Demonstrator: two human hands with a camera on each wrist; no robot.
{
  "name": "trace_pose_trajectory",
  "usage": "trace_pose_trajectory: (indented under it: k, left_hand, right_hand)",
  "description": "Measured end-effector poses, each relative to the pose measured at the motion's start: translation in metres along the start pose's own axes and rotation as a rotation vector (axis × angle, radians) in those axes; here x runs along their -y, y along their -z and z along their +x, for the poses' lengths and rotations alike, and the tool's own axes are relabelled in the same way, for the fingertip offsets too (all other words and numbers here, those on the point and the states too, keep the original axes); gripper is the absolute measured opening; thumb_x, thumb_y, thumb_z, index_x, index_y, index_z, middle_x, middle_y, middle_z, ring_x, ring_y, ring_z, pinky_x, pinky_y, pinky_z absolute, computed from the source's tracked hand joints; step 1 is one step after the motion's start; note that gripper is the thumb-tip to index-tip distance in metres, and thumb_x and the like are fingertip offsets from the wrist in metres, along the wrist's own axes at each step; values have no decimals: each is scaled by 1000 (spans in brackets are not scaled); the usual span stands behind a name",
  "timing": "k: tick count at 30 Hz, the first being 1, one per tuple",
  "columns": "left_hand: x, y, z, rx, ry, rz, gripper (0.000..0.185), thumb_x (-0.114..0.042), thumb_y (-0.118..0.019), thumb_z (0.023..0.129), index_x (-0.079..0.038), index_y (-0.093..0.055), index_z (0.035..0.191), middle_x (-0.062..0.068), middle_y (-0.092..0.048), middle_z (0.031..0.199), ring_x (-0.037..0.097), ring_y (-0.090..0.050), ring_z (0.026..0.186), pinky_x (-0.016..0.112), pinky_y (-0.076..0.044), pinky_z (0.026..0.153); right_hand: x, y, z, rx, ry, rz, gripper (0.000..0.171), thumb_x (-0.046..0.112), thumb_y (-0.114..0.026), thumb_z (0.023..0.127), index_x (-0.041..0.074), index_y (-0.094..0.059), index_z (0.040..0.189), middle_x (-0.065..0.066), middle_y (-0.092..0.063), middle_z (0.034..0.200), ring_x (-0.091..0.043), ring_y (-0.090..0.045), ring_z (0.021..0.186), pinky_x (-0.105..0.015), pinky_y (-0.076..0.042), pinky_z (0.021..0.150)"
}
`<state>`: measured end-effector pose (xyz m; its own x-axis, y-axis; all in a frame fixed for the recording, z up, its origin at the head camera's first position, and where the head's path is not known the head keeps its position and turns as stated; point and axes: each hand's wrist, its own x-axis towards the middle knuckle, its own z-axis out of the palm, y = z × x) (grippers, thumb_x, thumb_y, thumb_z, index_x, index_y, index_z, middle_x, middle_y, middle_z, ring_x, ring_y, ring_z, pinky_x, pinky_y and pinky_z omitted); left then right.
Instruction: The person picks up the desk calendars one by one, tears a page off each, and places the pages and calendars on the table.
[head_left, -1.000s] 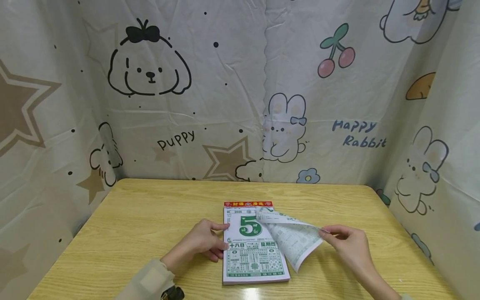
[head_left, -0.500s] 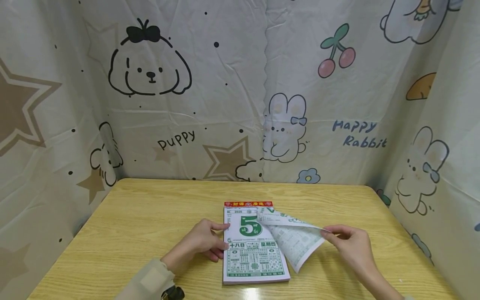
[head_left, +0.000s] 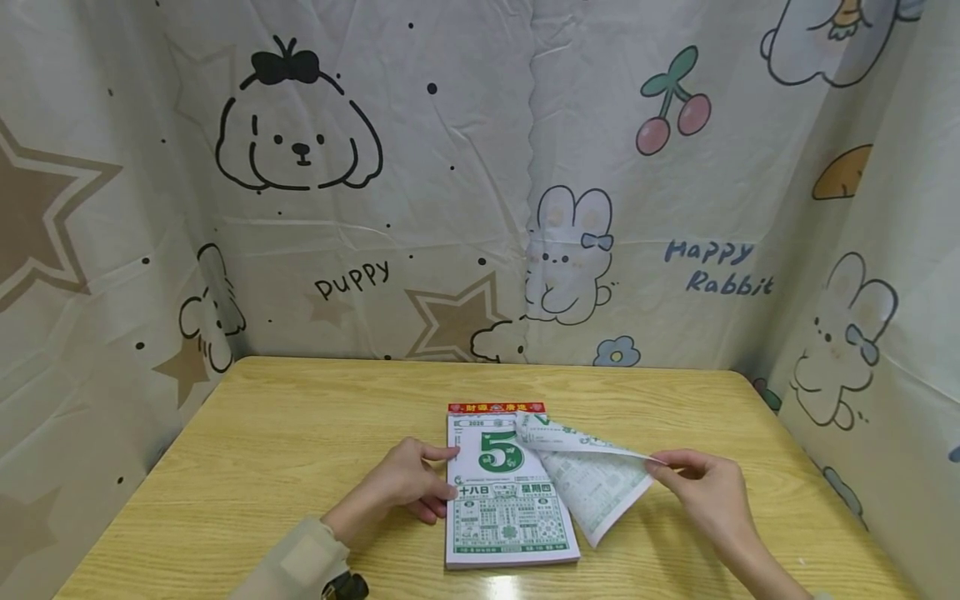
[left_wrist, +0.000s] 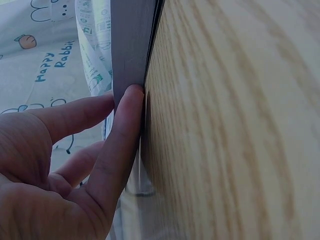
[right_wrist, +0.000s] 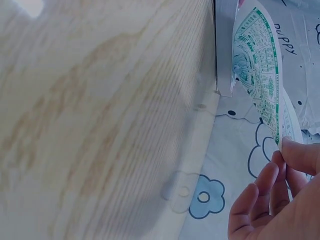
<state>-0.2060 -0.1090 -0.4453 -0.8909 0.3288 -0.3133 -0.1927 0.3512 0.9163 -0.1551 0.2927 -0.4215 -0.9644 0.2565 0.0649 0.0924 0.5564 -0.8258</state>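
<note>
A thick tear-off calendar [head_left: 510, 517] lies on the table, showing a large green 5 beneath a red top strip. Its top page [head_left: 600, 479] is turned back to the right, still joined near the upper edge and curled over. My right hand [head_left: 705, 492] pinches the free corner of that page between thumb and fingers, as the right wrist view also shows. On the other side my left hand [head_left: 408, 479] touches the calendar's left edge with its fingertips. In the left wrist view, fingers [left_wrist: 117, 135] press against the side of the page stack [left_wrist: 131, 45].
The wooden table [head_left: 315, 408] extends around the calendar on both sides. A printed curtain [head_left: 450, 208] hangs behind it and along the left and right. A dark watch [head_left: 345, 586] sits at the left sleeve.
My right hand has shifted slightly to the right, drawing the page's corner a little further out. The left hand and the calendar stay where they were.
</note>
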Motion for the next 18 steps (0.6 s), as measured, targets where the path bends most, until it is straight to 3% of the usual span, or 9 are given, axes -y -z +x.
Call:
trace_pose_trajectory:
  k: [18]
  left_hand:
    - [1, 0, 0, 1, -1, -3, 67, 3, -84, 86, 0, -59, 147, 15, -74, 80, 21, -71, 57, 38, -65, 55]
  right_hand:
    - [2, -1, -2, -39, 21, -8, 21, 16, -85, 92, 1, -82, 106, -8, -77, 105, -14, -61, 79, -23, -50, 61]
